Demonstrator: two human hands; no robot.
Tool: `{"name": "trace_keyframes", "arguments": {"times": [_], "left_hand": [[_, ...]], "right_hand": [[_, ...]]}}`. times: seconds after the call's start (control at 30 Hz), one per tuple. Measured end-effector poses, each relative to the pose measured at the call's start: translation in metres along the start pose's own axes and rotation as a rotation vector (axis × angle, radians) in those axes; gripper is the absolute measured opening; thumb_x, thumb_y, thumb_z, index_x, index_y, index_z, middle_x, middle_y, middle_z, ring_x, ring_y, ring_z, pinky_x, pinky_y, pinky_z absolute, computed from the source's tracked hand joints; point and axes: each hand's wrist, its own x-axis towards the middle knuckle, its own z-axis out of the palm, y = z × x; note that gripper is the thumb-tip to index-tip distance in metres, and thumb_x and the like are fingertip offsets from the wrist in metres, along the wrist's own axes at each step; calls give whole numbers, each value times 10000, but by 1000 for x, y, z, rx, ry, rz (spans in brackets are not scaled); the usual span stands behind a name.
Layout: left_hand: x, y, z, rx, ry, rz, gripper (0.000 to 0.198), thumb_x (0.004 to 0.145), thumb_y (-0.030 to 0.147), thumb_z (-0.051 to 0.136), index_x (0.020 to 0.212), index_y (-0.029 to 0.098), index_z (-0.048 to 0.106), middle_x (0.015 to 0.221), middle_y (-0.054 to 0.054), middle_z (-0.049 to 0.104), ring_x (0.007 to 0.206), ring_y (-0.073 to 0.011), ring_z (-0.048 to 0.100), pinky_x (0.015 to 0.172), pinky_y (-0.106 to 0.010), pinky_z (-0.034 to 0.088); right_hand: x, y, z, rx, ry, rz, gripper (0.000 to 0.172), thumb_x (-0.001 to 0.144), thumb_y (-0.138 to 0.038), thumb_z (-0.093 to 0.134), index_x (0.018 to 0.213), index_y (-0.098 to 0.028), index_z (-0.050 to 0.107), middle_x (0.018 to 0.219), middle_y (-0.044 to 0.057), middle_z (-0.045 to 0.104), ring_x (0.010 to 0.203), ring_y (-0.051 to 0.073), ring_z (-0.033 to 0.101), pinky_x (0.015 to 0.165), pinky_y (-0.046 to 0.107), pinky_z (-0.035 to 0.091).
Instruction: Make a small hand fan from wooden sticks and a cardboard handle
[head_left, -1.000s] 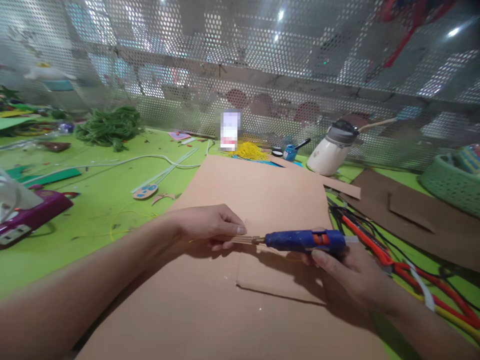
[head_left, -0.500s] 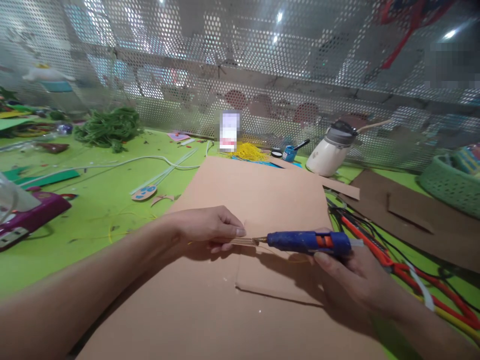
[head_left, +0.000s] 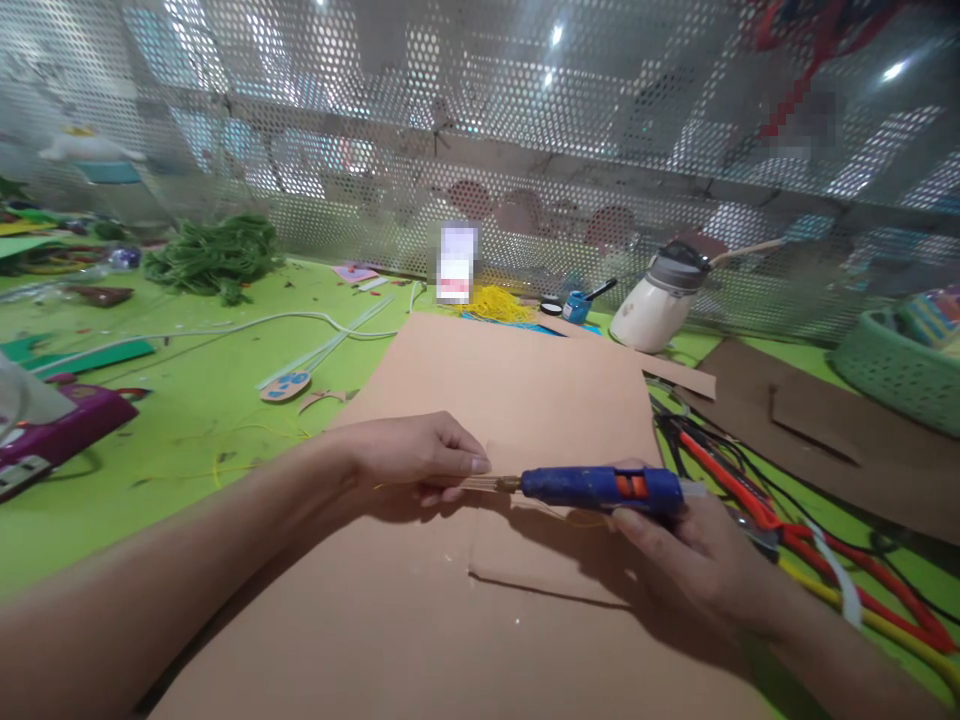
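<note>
My right hand (head_left: pixel 694 550) is wrapped around a blue hot glue gun (head_left: pixel 585 487) with an orange part on its side and a clear glue stick out the back. Its brass nozzle points left and meets, or nearly meets, a thin brown cardboard piece (head_left: pixel 480 482) seen edge-on. That piece is pinched in my left hand (head_left: pixel 431 460), between thumb and fingers; the part inside the hand is hidden. A fine yellow thread hangs around it. Below both hands lies a large tan cardboard sheet (head_left: pixel 510 375), with a smaller cardboard piece (head_left: pixel 540 560) on top.
On the green table (head_left: pixel 195 370), a purple power strip (head_left: pixel 75 430) stands at left and red-handled scissors (head_left: pixel 727 480) lie among cables at right. Farther back are green yarn (head_left: pixel 214 255), yellow yarn (head_left: pixel 495 303), a blue paint jar (head_left: pixel 576 307), a white bottle (head_left: pixel 652 305) and a green basket (head_left: pixel 892 370).
My right hand has moved the glue gun slightly left, bringing its nozzle closer to my left fingers along the cardboard piece. My left hand stays almost still.
</note>
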Motion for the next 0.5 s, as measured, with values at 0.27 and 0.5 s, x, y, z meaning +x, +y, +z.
{"name": "trace_keyframes", "arguments": {"times": [0.27,0.5], "left_hand": [[-1,1,1,3,-7,2,456,876,516,576,589,163,546,482,20,504,432,-89,401,428,-211,292],[-1,-1,-1,-5,8,-17,421,876,482,581,608,158,567,505,25,510,442,-86,398,448,-209,317]], "right_hand": [[0,2,-1,51,29,3,308,978,-369,520,1109,-171,717,872,76,739,825,242,676,730,296,559],[-1,-1,-4,4,-23,-7,322,974,-394,515,1078,-181,734,805,56,711,725,221,641,639,283,545]]}}
